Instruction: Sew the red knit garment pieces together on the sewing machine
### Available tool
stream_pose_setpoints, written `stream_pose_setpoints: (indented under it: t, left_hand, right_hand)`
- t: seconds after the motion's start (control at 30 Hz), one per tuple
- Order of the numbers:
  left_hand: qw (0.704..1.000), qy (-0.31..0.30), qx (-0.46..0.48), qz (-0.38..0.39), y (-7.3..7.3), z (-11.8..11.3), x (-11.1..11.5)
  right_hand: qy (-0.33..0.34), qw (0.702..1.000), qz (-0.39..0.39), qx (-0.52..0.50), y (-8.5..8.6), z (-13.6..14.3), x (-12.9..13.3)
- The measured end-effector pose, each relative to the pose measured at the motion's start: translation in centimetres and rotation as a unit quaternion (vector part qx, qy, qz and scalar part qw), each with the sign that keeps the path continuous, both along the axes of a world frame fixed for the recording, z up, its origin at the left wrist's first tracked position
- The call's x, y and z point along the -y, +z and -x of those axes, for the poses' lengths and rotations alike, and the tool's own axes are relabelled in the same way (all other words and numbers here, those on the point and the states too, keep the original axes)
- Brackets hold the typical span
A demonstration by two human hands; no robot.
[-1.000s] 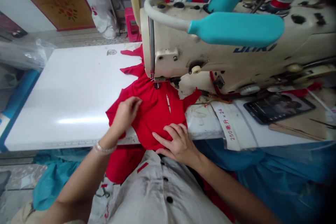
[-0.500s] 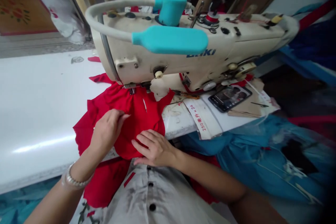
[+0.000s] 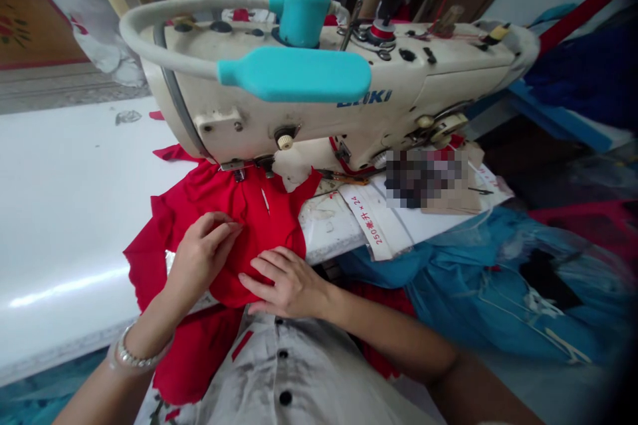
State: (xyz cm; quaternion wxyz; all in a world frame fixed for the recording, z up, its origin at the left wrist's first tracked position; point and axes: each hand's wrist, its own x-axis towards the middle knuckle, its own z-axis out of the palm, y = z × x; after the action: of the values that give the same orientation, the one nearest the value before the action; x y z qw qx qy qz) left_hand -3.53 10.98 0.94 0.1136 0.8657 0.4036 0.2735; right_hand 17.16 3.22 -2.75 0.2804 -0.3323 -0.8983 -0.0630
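Red fabric [image 3: 254,232] lies in folds on the sewing machine bed and hangs over the table's front edge. Its far side reaches under the presser foot [image 3: 240,174] of a cream sewing machine [image 3: 309,106]. My left hand [image 3: 202,255] is closed, thumb and fingers pinching at the fabric on its left part. My right hand [image 3: 289,284] rests palm down on the near right part of the cloth, fingers stretched and slightly apart. A small white mark [image 3: 266,200] shows on the fabric beyond my hands.
A turquoise lamp [image 3: 299,74] on a bent neck sits across the machine head. Orange-handled snips [image 3: 349,178] lie right of the fabric, near a printed card strip [image 3: 371,222] and a pixelated patch. Blue cloth in plastic [image 3: 448,279] is heaped at right.
The whole view has shifted a little, so the machine stands further left in it. My left fingers have moved slightly over the fabric; my right hand stays on the cloth.
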Motion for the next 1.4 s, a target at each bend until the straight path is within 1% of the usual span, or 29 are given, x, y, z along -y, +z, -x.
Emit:
stream_pose_setpoints:
  t: [0.1,0.17,0.27,0.33,0.47,0.6,0.77,0.87,0.93,1.0,1.03,1.1,1.17,1.2,1.23,1.3,1.4]
  left_hand:
    - [0.999,-0.039,0.009,0.021,-0.2,-0.3,0.4]
    - [0.998,-0.056,0.009,0.040,-0.3,-0.4,0.7]
    - [0.998,-0.039,0.030,0.043,-0.3,-0.5,1.1]
    - [0.999,-0.028,0.026,0.034,-0.4,-0.6,1.3]
    - [0.998,-0.050,-0.027,0.012,-0.8,-0.5,1.5]
    - [0.999,-0.040,-0.003,0.034,-0.8,-0.4,1.6]
    - [0.998,-0.051,-0.044,-0.004,-1.0,-0.5,1.6]
    - [0.997,-0.055,-0.051,-0.017,-1.2,-0.6,1.7]
    - [0.997,-0.057,-0.050,-0.022,-1.2,-0.6,1.8]
    - [0.997,-0.058,-0.050,-0.021,-1.1,-0.6,1.9]
    - [0.997,-0.057,-0.051,-0.019,-1.0,-0.5,2.0]
    - [0.997,-0.056,-0.058,-0.012,-0.7,-0.3,2.0]
    - [0.995,-0.069,-0.073,0.009,-0.3,-0.1,2.0]
    - [0.993,-0.078,-0.084,0.024,0.0,0.0,1.9]
    - [0.991,-0.088,-0.094,0.039,0.3,0.1,1.8]
    - [0.988,-0.096,-0.109,0.059,0.6,0.2,1.5]
    - [0.988,-0.089,-0.113,0.054,0.7,0.1,1.0]
  right_hand:
    - [-0.003,1.000,0.001,-0.008,-0.2,-0.1,0.3]
    - [-0.019,1.000,0.007,-0.009,-0.4,-0.1,0.6]
    - [-0.043,0.999,0.018,-0.010,-0.7,-0.3,1.1]
    - [-0.042,0.999,0.021,-0.010,-0.8,-0.3,1.2]
    - [-0.029,0.999,0.029,0.000,-0.8,-0.4,1.3]
    - [-0.028,0.999,0.028,0.003,-0.6,-0.4,1.2]
    - [-0.030,0.999,0.027,0.000,-0.7,-0.4,1.2]
    - [-0.030,0.999,0.025,-0.002,-0.8,-0.3,1.4]
    - [-0.032,0.999,0.024,-0.002,-0.6,-0.3,1.6]
    - [-0.027,0.999,0.033,-0.005,0.2,-0.5,1.4]
    - [-0.017,0.998,0.050,-0.014,0.8,-0.6,1.0]
    - [0.008,0.992,0.112,-0.060,2.0,-1.1,-0.6]
    - [0.014,0.979,0.168,-0.115,3.0,-1.5,-3.2]
    - [0.006,0.975,0.180,-0.128,3.1,-1.6,-4.7]
    - [-0.004,0.976,0.179,-0.124,3.1,-1.7,-6.3]
    - [-0.021,0.984,0.162,-0.069,2.8,-1.6,-9.1]
    - [-0.042,0.988,0.142,0.039,2.1,-1.1,-11.6]
